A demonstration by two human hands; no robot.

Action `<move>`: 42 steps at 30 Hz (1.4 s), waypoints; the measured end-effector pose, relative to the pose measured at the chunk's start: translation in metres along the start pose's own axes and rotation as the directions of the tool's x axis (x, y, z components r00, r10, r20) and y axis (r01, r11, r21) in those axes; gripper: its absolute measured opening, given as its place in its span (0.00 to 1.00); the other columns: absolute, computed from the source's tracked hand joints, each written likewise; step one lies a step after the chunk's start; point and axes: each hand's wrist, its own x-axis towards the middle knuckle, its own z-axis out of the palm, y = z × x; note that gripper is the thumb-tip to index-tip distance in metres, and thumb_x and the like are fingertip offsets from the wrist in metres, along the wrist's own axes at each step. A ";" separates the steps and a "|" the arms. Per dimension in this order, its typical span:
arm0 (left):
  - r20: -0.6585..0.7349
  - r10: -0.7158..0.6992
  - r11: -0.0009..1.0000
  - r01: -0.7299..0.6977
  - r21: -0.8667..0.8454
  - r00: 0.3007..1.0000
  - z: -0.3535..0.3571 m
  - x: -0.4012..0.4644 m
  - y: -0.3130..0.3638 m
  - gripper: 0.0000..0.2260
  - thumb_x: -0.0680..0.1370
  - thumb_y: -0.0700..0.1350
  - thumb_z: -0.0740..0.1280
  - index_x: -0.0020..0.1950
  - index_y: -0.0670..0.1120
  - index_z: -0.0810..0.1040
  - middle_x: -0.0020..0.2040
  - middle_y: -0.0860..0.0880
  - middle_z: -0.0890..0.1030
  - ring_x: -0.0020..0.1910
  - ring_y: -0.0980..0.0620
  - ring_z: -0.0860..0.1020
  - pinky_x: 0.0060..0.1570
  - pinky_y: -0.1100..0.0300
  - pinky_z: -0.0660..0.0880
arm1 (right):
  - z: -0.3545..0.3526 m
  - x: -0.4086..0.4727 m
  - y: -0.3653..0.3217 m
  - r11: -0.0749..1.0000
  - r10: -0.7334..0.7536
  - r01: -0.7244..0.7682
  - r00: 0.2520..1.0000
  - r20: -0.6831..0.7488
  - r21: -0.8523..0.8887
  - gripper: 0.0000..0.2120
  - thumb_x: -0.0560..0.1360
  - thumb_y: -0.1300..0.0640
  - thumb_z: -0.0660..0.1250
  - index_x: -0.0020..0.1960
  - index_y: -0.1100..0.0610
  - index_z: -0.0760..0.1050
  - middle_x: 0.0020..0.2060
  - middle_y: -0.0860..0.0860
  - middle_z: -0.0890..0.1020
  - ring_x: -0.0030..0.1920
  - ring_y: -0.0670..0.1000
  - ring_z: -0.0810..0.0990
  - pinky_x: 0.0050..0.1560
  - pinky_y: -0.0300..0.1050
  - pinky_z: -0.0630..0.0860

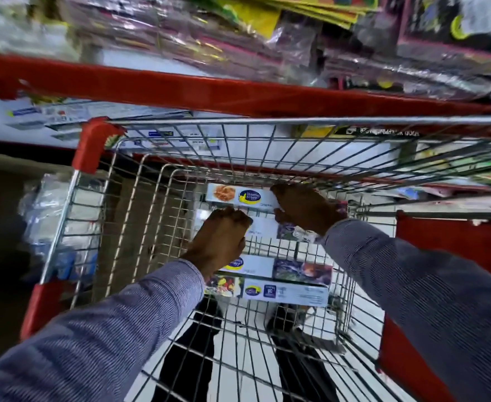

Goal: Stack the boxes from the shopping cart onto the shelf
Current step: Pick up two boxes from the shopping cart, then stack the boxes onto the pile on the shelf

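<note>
Several long white boxes with a blue-and-yellow logo lie in the wire shopping cart (267,121). My right hand (305,207) is curled around the right end of the farthest box (238,195). Just below it, my left hand (221,230) is closed with its fingers over the left part of the second box (263,227); the grip itself is hidden. Two more boxes (253,266) (284,294) rest nearer to me on the cart floor. The red-edged shelf (180,88) runs across the view right behind the cart.
Plastic-wrapped colourful packs (238,39) fill the upper shelf. On the lower shelf behind the cart's front wall lie white boxes (99,117). The cart has red corner guards (93,143) and a red panel (453,245) at the right. The view is blurred.
</note>
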 end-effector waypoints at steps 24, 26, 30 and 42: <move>-0.228 -0.025 0.999 0.018 -0.032 0.973 -0.218 -0.122 0.061 0.20 0.62 0.50 0.72 0.53 0.48 0.82 0.47 0.46 0.87 0.47 0.41 0.84 0.39 0.51 0.82 | -0.194 -0.172 -0.061 0.969 -0.217 0.159 0.910 -0.352 -0.187 0.23 0.78 0.47 0.62 0.67 0.59 0.66 0.59 0.59 0.78 0.55 0.62 0.78 0.51 0.56 0.77; -0.296 -0.033 0.999 0.027 -0.024 0.955 -0.272 -0.150 0.076 0.24 0.61 0.53 0.70 0.56 0.52 0.81 0.49 0.47 0.87 0.49 0.42 0.84 0.41 0.51 0.82 | -0.243 -0.205 -0.075 0.958 -0.241 0.154 0.888 -0.391 -0.241 0.24 0.78 0.45 0.62 0.68 0.58 0.66 0.60 0.59 0.78 0.56 0.62 0.78 0.53 0.55 0.77; -0.459 0.028 0.999 -0.012 0.038 0.888 -0.362 -0.193 0.102 0.29 0.60 0.56 0.70 0.62 0.61 0.76 0.56 0.56 0.85 0.57 0.50 0.81 0.48 0.54 0.81 | -0.340 -0.271 -0.101 0.945 -0.298 0.182 0.817 -0.494 -0.270 0.24 0.77 0.45 0.64 0.69 0.55 0.68 0.59 0.56 0.79 0.56 0.59 0.78 0.49 0.48 0.74; -0.659 0.109 0.989 -0.015 0.147 0.744 -0.556 -0.235 0.140 0.28 0.60 0.62 0.70 0.60 0.65 0.77 0.52 0.60 0.86 0.51 0.57 0.82 0.44 0.59 0.79 | -0.530 -0.398 -0.135 0.924 -0.289 0.002 0.659 -0.694 -0.383 0.14 0.75 0.48 0.64 0.57 0.53 0.72 0.52 0.56 0.77 0.50 0.58 0.77 0.47 0.52 0.77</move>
